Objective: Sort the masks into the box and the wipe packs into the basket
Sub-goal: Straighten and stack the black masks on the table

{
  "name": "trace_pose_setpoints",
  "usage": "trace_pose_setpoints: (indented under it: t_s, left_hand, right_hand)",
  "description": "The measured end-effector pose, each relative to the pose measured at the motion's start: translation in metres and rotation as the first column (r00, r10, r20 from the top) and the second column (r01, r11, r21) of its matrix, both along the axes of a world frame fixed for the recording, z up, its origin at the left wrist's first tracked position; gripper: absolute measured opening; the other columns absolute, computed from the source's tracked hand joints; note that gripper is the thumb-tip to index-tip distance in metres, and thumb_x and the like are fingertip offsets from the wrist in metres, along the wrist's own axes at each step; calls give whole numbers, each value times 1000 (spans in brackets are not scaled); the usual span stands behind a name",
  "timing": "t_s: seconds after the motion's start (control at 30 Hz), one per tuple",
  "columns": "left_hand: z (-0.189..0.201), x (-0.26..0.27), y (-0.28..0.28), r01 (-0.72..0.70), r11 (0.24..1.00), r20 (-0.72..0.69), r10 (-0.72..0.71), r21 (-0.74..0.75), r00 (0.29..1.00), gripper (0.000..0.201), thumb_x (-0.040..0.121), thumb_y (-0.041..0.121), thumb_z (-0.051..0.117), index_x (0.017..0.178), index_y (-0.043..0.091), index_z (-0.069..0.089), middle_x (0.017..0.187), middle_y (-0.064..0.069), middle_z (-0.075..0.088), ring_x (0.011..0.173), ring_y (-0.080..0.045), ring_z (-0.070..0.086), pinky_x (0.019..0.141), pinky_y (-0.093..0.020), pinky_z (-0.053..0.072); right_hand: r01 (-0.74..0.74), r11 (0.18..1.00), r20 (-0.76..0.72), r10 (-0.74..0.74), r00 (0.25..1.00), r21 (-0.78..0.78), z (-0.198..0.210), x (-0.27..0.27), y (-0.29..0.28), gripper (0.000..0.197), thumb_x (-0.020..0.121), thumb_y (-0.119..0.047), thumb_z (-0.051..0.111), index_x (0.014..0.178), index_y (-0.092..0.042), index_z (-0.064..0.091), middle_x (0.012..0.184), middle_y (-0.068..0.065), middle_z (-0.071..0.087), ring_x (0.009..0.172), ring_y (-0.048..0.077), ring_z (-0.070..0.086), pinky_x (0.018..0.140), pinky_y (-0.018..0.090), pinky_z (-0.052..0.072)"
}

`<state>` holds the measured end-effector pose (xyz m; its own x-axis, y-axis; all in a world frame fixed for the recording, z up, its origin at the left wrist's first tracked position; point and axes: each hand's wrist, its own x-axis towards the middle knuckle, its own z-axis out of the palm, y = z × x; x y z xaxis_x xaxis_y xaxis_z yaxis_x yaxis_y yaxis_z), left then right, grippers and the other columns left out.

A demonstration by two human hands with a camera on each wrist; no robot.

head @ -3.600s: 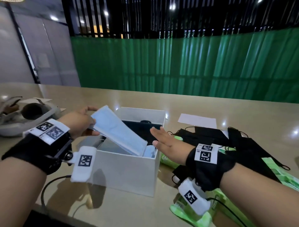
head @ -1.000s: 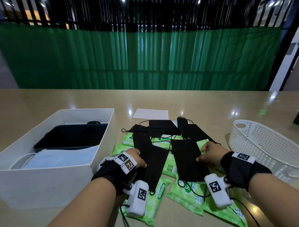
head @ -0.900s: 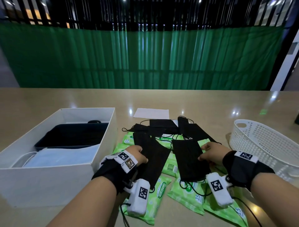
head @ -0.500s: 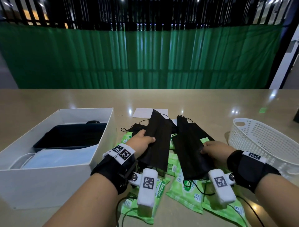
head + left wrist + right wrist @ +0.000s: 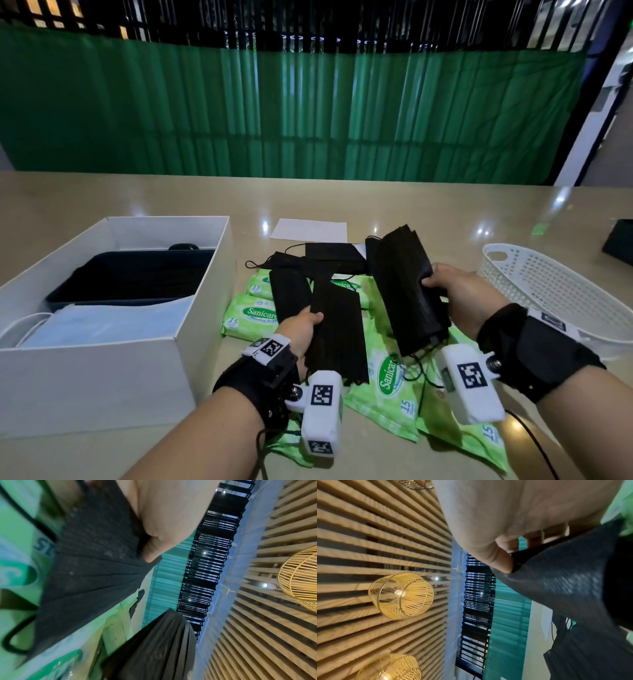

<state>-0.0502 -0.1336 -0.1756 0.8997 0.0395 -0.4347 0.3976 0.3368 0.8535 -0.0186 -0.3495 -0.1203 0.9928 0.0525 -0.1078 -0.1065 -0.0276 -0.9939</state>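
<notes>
Both forearms reach forward, each wrist in a black strap with a white tagged camera block below it. The left hand (image 5: 301,330) sits low, thumb on top, pinching a black mask (image 5: 337,334). The right hand (image 5: 460,296) is raised higher — fingers curled, gripping a mask stack (image 5: 407,291).

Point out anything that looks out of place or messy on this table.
Black masks lie tangled over the green wipe packs, ear loops straggling. The basket shows no packs. Each hand, left hand and right hand, grips masks.
</notes>
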Motion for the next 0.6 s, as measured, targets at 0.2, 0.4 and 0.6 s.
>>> trace_pose_setpoints:
  t_s: [0.2, 0.4, 0.6]
  left_hand:
    - [0, -5, 5, -41, 995, -53, 36, -96, 998, 12, 100, 15, 42, 94, 16, 53, 80, -8, 63, 75, -24, 61, 79, -42, 52]
    - [-34, 23, 15, -26, 999, -164, 30, 30, 986, 76, 63, 68, 58, 111, 10, 63, 97, -17, 72, 90, -40, 68, 89, -55, 51]
    - [-14, 12, 10, -45, 996, -138, 35, -73, 990, 68, 81, 66, 53, 109, 6, 65, 98, -18, 72, 90, -35, 69, 83, -49, 55]
  right_hand:
    - [-124, 913, -135, 189, 973, 388, 2, 2, 17, 15, 83, -2, 47, 94, -7, 55, 86, 15, 62, 65, 23, 67, 54, 32, 56]
    - [-202, 818, -148, 328, 933, 538, -30, 7, 47, 62, 67, 7, 59, 127, -3, 48, 101, 21, 69, 79, 30, 72, 56, 40, 58]
    - [-159, 880, -297, 314, 902, 448, -55, -4, 63, 56, 64, 5, 49, 120, 0, 50, 100, 23, 66, 72, 29, 71, 53, 35, 57]
